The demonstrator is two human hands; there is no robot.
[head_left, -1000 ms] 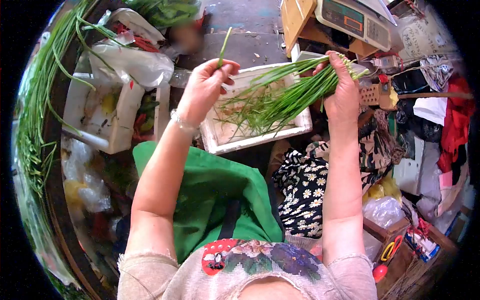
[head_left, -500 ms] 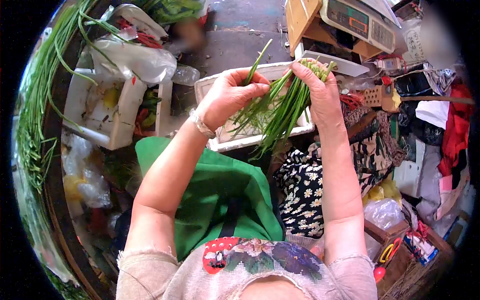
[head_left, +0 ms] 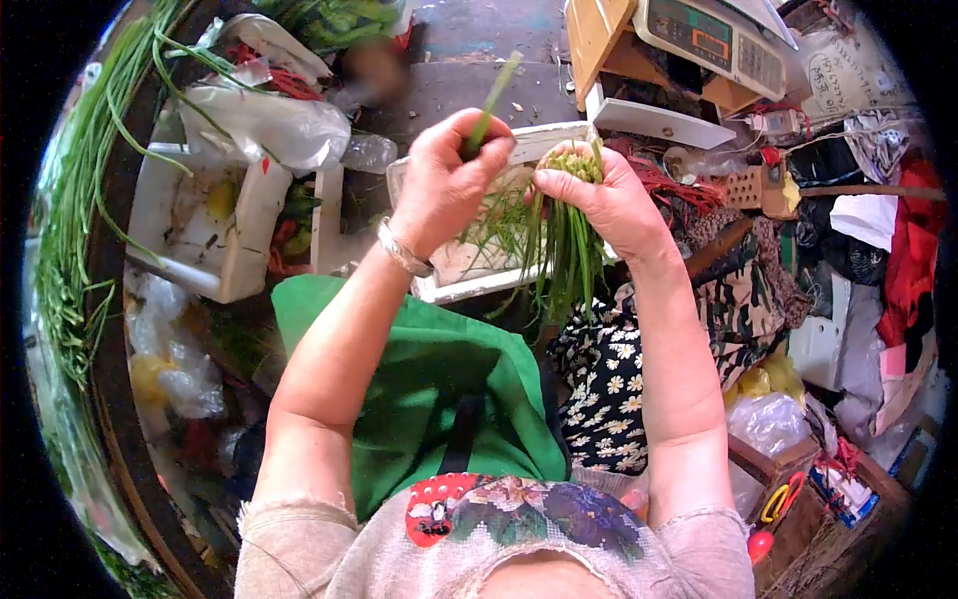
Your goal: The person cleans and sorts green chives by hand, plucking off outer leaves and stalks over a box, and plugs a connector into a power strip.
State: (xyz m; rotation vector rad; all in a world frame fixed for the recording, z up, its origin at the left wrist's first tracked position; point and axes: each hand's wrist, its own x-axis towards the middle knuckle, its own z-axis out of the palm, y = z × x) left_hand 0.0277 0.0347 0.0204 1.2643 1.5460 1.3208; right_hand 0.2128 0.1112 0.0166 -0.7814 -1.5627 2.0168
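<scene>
My left hand (head_left: 454, 180) pinches a few green stalks (head_left: 492, 105) that point up past its fingers. To its right, my right hand (head_left: 609, 205) is wrapped round a bunch of thin green stems (head_left: 567, 245). The pale cut ends of the bunch show above my right thumb, and its leafy ends hang down. Below both hands lies a white foam tray (head_left: 454, 290) with loose green bits in it. The two hands are apart.
A white foam box (head_left: 244, 235) stands at the left, with long green stalks (head_left: 60, 220) beyond it. A scale (head_left: 714, 45) rests on a wooden stand (head_left: 597, 50) at the back right. Bags and cloths crowd the right side. Green cloth (head_left: 429, 379) covers my lap.
My right hand has moved left and lower, and its bunch now hangs more steeply. My left hand met the bunch half a second ago and has since drawn back, up and left, holding stalks.
</scene>
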